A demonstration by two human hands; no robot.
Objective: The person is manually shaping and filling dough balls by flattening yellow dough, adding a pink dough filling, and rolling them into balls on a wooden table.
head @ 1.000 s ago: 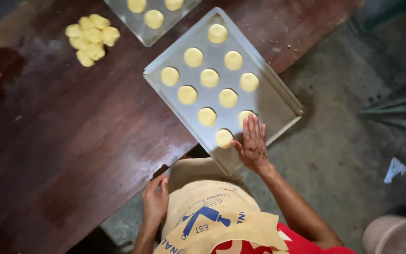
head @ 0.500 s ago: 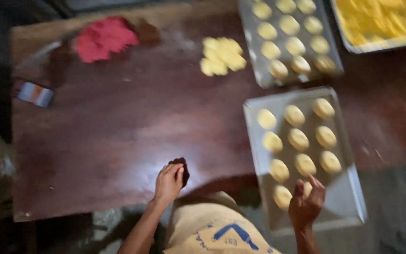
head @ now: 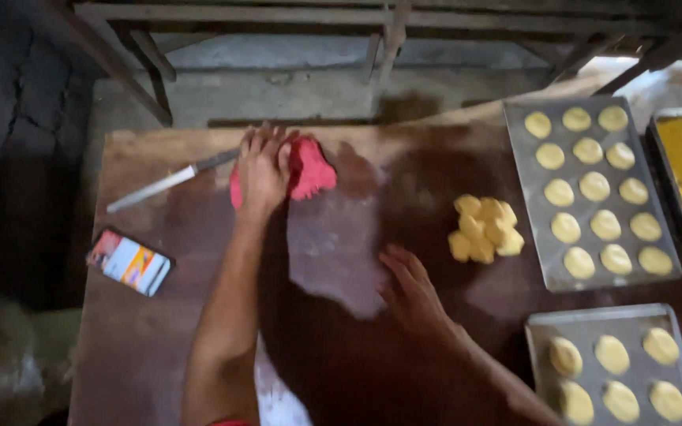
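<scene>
- We saw left hand (head: 263,167) fingers together, pressed on red dough lump (head: 307,169), its bulk just right of the fingertips.
- Right hand (head: 414,290) lay flat, fingers spread, well short of it.

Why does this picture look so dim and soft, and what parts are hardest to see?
Head view: light is low, the left side falls into near-black shadow; the right hand and nearer forearm are motion-smeared; the left hand on the red dough reads clearer; the yellow dough pieces stand out brightest.
</scene>
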